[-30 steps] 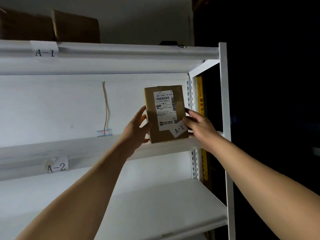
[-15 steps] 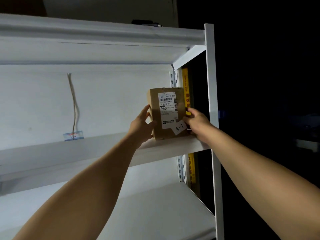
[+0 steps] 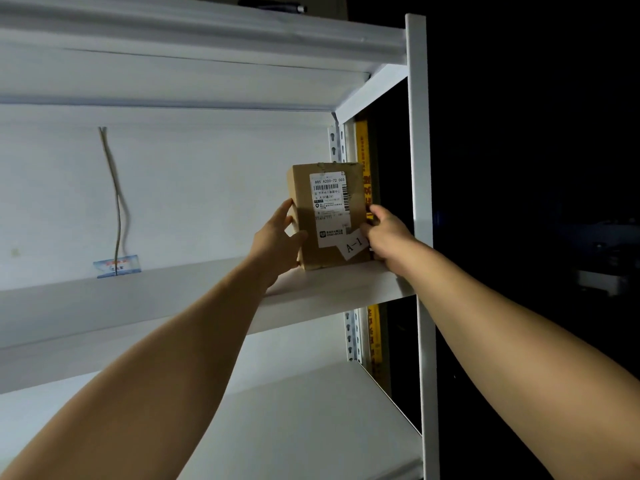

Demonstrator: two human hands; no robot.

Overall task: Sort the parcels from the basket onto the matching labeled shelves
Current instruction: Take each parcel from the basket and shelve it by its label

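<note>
Standing the parcel (image 3: 329, 216) upright on the shelf board (image 3: 332, 289), right against the white corner post (image 3: 417, 168). Left hand (image 3: 277, 242) cups its left edge, right hand (image 3: 384, 237) pinches the right edge by the A-1 tag (image 3: 354, 244). Best move, I'd say: seat the base flat, then release. Left of the post, a cord (image 3: 116, 202) hangs down the white wall; right of it, darkness.
</note>
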